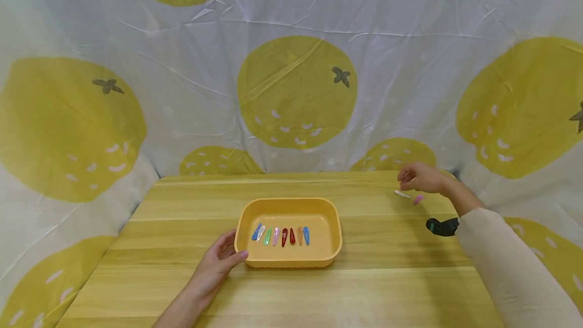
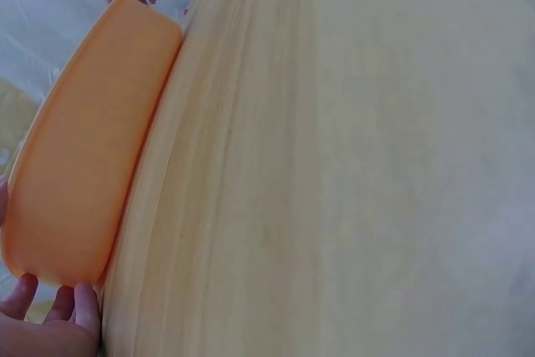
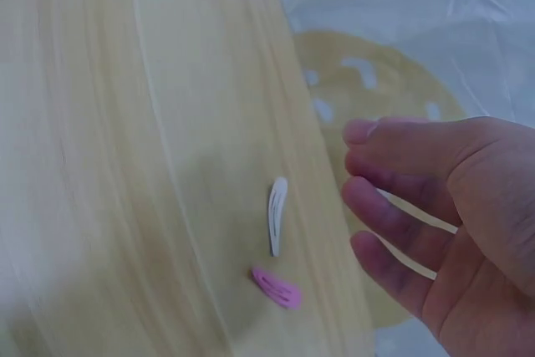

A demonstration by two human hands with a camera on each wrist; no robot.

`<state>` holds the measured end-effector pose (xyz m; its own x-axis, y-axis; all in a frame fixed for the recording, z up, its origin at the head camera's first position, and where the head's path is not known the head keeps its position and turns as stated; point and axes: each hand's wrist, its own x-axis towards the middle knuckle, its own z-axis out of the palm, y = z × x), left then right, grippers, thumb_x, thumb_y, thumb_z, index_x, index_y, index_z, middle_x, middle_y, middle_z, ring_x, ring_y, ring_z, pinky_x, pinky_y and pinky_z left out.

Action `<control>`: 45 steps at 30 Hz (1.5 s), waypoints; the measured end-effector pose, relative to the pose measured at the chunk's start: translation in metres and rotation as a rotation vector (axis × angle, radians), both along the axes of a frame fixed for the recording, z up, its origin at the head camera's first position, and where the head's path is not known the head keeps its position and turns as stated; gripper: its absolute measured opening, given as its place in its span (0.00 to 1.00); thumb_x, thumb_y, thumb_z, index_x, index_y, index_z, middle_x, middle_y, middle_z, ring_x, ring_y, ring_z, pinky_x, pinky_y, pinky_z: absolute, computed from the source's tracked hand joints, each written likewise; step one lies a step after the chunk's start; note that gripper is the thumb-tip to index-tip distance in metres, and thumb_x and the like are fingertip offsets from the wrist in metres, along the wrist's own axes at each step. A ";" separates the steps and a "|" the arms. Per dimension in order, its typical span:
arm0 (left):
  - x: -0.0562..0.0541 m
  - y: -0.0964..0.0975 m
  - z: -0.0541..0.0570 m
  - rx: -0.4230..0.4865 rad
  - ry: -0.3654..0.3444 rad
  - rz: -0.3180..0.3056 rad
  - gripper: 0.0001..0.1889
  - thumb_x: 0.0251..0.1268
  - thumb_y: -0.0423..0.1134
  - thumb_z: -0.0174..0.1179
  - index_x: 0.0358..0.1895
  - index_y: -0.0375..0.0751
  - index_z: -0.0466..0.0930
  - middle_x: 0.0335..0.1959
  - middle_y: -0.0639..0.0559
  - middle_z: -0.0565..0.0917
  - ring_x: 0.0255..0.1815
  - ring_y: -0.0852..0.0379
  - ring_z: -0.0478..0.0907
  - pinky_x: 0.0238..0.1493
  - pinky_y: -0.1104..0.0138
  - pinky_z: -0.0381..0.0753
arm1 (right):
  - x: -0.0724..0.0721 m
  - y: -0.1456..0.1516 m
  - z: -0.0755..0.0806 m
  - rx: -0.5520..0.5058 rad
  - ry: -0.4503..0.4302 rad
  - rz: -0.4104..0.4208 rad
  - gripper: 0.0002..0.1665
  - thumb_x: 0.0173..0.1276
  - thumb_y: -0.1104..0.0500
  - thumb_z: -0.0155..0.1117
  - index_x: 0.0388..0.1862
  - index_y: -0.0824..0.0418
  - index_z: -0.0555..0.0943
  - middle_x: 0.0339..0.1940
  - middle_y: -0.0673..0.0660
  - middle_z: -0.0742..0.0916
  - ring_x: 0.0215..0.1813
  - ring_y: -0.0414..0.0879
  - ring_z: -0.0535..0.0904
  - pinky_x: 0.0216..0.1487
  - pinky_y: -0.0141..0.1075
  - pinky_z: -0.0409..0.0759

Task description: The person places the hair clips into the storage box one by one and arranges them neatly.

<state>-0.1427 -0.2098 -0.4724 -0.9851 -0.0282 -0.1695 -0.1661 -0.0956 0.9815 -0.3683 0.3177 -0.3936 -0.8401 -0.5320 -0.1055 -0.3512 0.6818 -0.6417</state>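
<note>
A yellow plastic tray (image 1: 291, 262) stands on the table, and a row of several hair clips (image 1: 284, 237) in different colours lies inside it. My left hand (image 1: 218, 264) grips the tray's left end, with the thumb at the rim near the front corner and the fingers against the outer wall. At the far right, my right hand (image 1: 421, 177) is raised above the table, fingers loosely bent and holding nothing. Beneath and beside it lie a white hair clip (image 3: 277, 216) and a pink hair clip (image 3: 276, 288), a small distance apart.
A black strap-like device (image 1: 443, 227) sits by the right wrist. The wooden table (image 1: 173, 216) ends at a lemon-print cloth (image 1: 191, 95), which hangs along the back and both sides.
</note>
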 end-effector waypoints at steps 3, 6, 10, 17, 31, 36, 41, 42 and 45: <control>0.000 -0.001 -0.001 -0.001 -0.001 -0.003 0.37 0.69 0.28 0.66 0.77 0.32 0.59 0.76 0.34 0.63 0.72 0.39 0.66 0.58 0.68 0.77 | -0.001 0.008 -0.004 -0.001 0.013 -0.017 0.14 0.73 0.63 0.69 0.50 0.72 0.79 0.46 0.64 0.86 0.49 0.56 0.82 0.47 0.45 0.80; 0.000 -0.001 -0.002 -0.003 -0.004 -0.005 0.37 0.69 0.28 0.66 0.78 0.33 0.59 0.77 0.35 0.63 0.73 0.39 0.66 0.59 0.68 0.76 | 0.000 0.014 -0.006 -0.002 0.009 -0.036 0.14 0.73 0.63 0.68 0.50 0.72 0.79 0.45 0.62 0.85 0.48 0.55 0.81 0.45 0.45 0.80; 0.000 -0.001 -0.001 -0.006 -0.009 -0.002 0.37 0.70 0.29 0.66 0.78 0.33 0.59 0.77 0.35 0.62 0.73 0.39 0.65 0.59 0.67 0.76 | 0.000 0.023 -0.009 0.018 0.013 -0.060 0.15 0.73 0.62 0.68 0.51 0.72 0.79 0.46 0.62 0.85 0.48 0.54 0.81 0.44 0.44 0.80; -0.001 -0.001 0.000 -0.008 -0.018 0.003 0.37 0.69 0.29 0.67 0.78 0.34 0.59 0.77 0.35 0.63 0.72 0.40 0.66 0.59 0.68 0.76 | 0.007 0.035 -0.022 0.062 0.101 -0.120 0.17 0.74 0.63 0.67 0.54 0.74 0.80 0.52 0.70 0.85 0.54 0.64 0.81 0.52 0.53 0.80; -0.001 -0.001 0.000 0.003 -0.014 -0.001 0.37 0.70 0.29 0.66 0.77 0.33 0.60 0.77 0.35 0.63 0.72 0.40 0.66 0.59 0.67 0.76 | 0.017 0.050 -0.063 0.051 0.137 -0.182 0.22 0.72 0.65 0.68 0.56 0.81 0.77 0.47 0.75 0.84 0.50 0.69 0.80 0.51 0.59 0.79; -0.001 -0.001 -0.001 0.001 -0.015 0.000 0.36 0.70 0.28 0.66 0.77 0.34 0.60 0.77 0.36 0.63 0.72 0.40 0.66 0.59 0.67 0.76 | 0.015 0.050 -0.072 0.079 0.173 -0.222 0.17 0.72 0.64 0.68 0.52 0.77 0.81 0.42 0.67 0.85 0.45 0.63 0.80 0.48 0.54 0.78; -0.001 -0.001 -0.001 0.005 -0.012 0.003 0.36 0.70 0.28 0.66 0.78 0.34 0.59 0.77 0.36 0.63 0.71 0.40 0.67 0.59 0.68 0.76 | 0.013 0.050 -0.073 0.105 0.193 -0.237 0.15 0.71 0.61 0.71 0.47 0.73 0.84 0.40 0.64 0.87 0.45 0.63 0.81 0.46 0.54 0.78; -0.001 -0.002 -0.001 0.004 -0.012 0.003 0.36 0.70 0.28 0.66 0.78 0.34 0.59 0.77 0.36 0.63 0.71 0.40 0.67 0.59 0.68 0.76 | 0.013 0.050 -0.072 0.111 0.193 -0.239 0.14 0.70 0.61 0.71 0.46 0.72 0.85 0.40 0.64 0.87 0.44 0.62 0.81 0.45 0.53 0.78; -0.001 -0.001 -0.001 0.003 -0.008 -0.003 0.36 0.70 0.28 0.66 0.77 0.34 0.60 0.77 0.36 0.64 0.71 0.40 0.67 0.59 0.67 0.76 | 0.013 0.050 -0.070 0.128 0.182 -0.242 0.10 0.69 0.61 0.72 0.40 0.68 0.86 0.37 0.60 0.87 0.41 0.57 0.80 0.42 0.49 0.77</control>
<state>-0.1433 -0.2113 -0.4731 -0.9839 -0.0243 -0.1771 -0.1740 -0.0983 0.9798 -0.3550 0.3674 -0.4637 -0.9518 -0.3067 0.0051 -0.2702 0.8306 -0.4868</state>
